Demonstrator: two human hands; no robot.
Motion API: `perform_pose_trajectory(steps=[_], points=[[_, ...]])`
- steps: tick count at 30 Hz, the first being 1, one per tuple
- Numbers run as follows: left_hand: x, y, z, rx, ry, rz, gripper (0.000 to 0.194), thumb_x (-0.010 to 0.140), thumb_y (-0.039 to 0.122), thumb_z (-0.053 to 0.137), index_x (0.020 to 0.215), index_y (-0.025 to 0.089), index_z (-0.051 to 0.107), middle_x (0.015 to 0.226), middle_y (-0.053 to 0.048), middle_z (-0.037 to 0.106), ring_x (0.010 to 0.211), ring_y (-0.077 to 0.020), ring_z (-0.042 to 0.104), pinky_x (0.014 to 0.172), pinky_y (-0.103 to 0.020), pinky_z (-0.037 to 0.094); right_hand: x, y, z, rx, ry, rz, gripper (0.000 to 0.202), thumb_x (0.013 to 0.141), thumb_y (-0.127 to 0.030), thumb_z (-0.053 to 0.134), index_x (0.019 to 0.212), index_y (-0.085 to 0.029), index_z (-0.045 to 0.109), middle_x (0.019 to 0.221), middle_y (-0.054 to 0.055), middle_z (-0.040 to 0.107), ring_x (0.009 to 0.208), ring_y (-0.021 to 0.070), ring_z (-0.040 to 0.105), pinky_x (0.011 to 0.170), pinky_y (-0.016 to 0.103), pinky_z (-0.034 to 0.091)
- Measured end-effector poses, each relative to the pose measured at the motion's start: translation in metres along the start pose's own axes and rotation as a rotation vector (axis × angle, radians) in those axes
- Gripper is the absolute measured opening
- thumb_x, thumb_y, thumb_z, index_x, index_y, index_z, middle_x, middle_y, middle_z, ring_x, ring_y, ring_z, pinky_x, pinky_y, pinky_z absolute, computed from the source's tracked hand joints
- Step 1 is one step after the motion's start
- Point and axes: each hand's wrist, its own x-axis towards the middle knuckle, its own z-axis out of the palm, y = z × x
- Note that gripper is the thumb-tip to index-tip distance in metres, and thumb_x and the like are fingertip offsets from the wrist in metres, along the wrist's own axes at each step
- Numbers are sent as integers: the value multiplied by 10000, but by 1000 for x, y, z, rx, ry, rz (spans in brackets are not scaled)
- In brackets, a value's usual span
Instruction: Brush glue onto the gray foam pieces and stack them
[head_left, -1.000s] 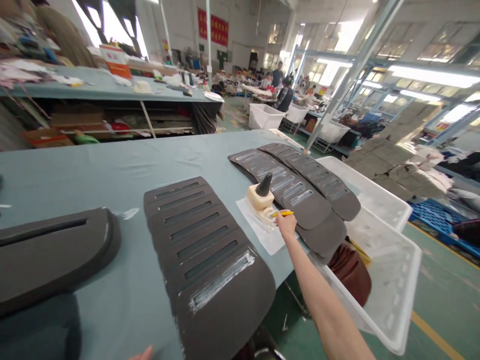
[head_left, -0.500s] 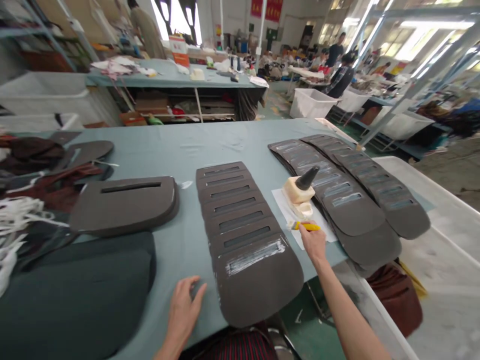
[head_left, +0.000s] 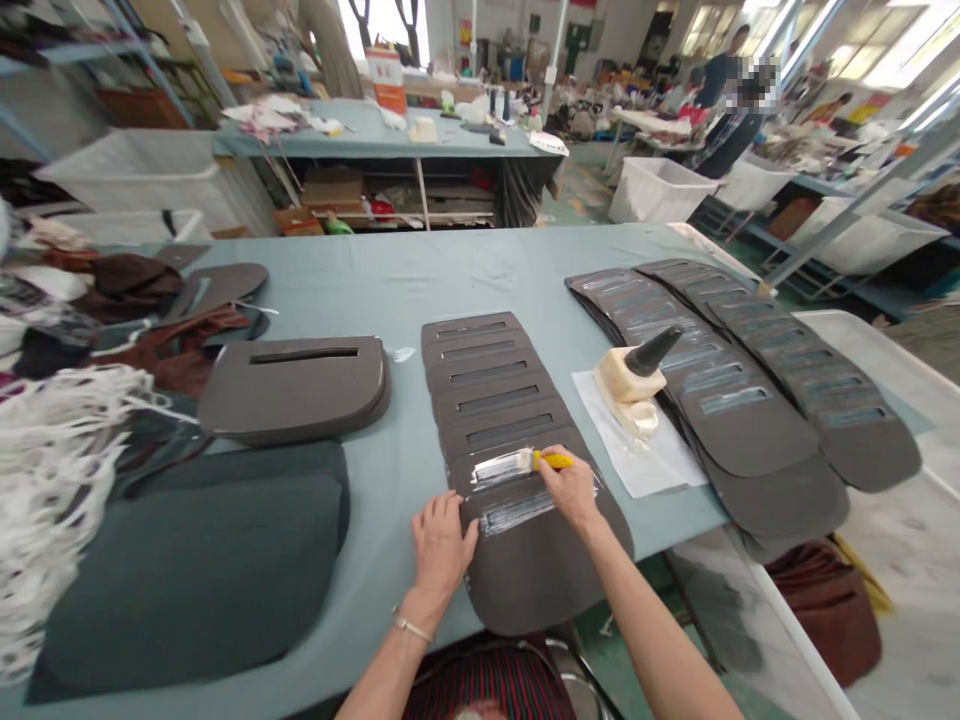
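My right hand [head_left: 571,492] is closed around a small brush with a yellow handle [head_left: 553,460]. Its bristles rest on the second-nearest of several overlapping dark grey slotted panels [head_left: 544,585], where wet white glue [head_left: 491,467] covers the slot. Around the nearest panel's slot lies a streaky white coat. At the left edge of that row, my left hand [head_left: 441,545] rests with fingers spread, touching the panels and gripping nothing. To the right, a cream container with a black cone-shaped nozzle [head_left: 630,375] sits tilted on a white sheet [head_left: 660,480], with white glue beside it.
Coated panels [head_left: 757,430] lie overlapped on the right. A stack of slotted panels [head_left: 296,395] and dark green pieces [head_left: 202,570] lie left, beside white cords [head_left: 52,500]. White bins [head_left: 660,190] and people [head_left: 724,135] are farther off.
My right hand has brought the brush left from the sheet onto the panels and spread white glue on the second slot. My left hand has moved up to the panels' edge.
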Motion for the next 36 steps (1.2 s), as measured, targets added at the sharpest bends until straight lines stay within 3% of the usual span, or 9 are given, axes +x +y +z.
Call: perform_pose_trajectory(steps=[3,5,11,16,20,26,31,33,36], points=[[0,1,-2,8,-9,2,290,791,250,535,1072,182,554,1164,-106,569,1096,-255,473,902,-414,367,13,24,-29,-205,178,99,284,831,-405,466,815,-205,667,722,33,667,640,163,591,600,244,389],[1,2,-1,25,-7,-1,293,794,255,527,1076,177,554,1159,-109,571,1097,-257,473,902,-414,368,8,13,-26,-210,225,64,290,853,-389,449,832,-199,667,770,48,674,680,163,601,633,244,401],[2,2,4,72,-24,31,270,821,287,485,1053,166,553,1136,-116,579,1053,-271,486,857,-423,377,-19,-39,21,75,-148,-274,209,871,-304,462,892,-236,658,881,26,683,801,144,621,729,221,434],[2,3,3,48,-13,29,284,818,286,482,1063,159,550,1128,-130,569,1042,-276,487,853,-434,378,5,25,-21,-99,93,75,284,836,-406,454,838,-210,660,755,28,667,671,163,587,652,252,423],[2,1,-1,-24,-27,-26,274,816,290,495,1059,172,538,1095,-111,574,1027,-268,494,845,-429,390,18,47,-43,-187,91,81,284,819,-405,447,805,-211,654,728,22,656,651,159,570,626,246,394],[-15,-4,-5,-148,36,-6,260,862,267,438,1096,202,530,1125,-93,574,1060,-237,502,877,-409,401,-15,-8,-20,9,119,51,277,845,-406,469,831,-196,649,756,36,661,655,155,580,631,249,419],[-37,9,5,-72,-34,185,345,855,233,450,1192,194,517,1227,-116,553,1157,-254,472,961,-438,358,-59,-67,30,286,-137,-159,193,864,-302,485,880,-216,657,873,37,682,807,160,622,763,260,467],[-40,13,8,-41,-42,180,371,853,238,453,1216,179,506,1257,-132,539,1171,-267,469,968,-449,353,-60,-63,36,279,-164,-162,176,852,-287,499,886,-222,659,880,32,683,814,161,622,767,261,469],[-40,16,9,-33,-44,158,383,850,243,455,1224,179,506,1260,-135,540,1172,-271,475,969,-451,357,-39,-21,11,166,-67,-52,188,836,-320,502,847,-211,655,837,35,678,759,164,613,713,259,463]])
